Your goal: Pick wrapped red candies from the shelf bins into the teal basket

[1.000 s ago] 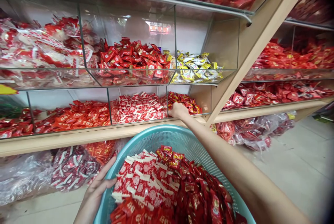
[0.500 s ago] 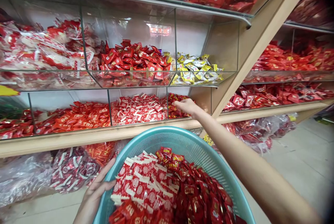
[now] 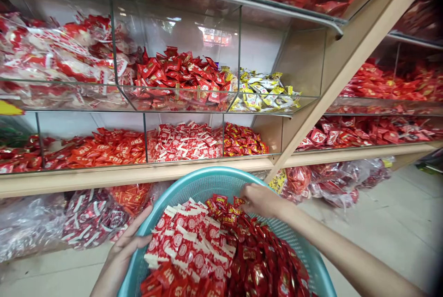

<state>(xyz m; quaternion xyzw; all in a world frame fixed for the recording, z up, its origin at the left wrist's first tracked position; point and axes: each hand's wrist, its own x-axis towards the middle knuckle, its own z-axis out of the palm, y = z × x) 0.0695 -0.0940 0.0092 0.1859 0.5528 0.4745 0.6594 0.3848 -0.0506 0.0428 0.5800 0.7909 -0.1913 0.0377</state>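
A teal plastic basket (image 3: 166, 195) full of wrapped candies is tilted before me. My left hand (image 3: 126, 244) grips its left rim, thumb over the edge. White-and-red candies (image 3: 190, 241) lie on the left of the pile, dark red shiny ones (image 3: 259, 264) on the right, orange-red ones (image 3: 169, 281) at the front. Inside the basket's far right side, my right hand (image 3: 261, 200) is closed, knuckles up, with a small red-and-yellow candy (image 3: 238, 201) at its fingertips. Similar red-and-yellow candies (image 3: 221, 207) lie just beside it. The palm is hidden.
Beyond the basket stands a wooden shelf (image 3: 207, 167) with clear-walled bins. Its lower row holds red-and-yellow candies (image 3: 242, 140) and white-and-red candies (image 3: 187, 142). A slanting wooden post (image 3: 311, 107) rises at the right. Bagged candies (image 3: 93, 218) sit on the floor underneath.
My right hand has come back from the lower right bin, down into the basket, uncovering the red-and-yellow candies in that bin. My left hand still holds the rim; the view has shifted slightly.
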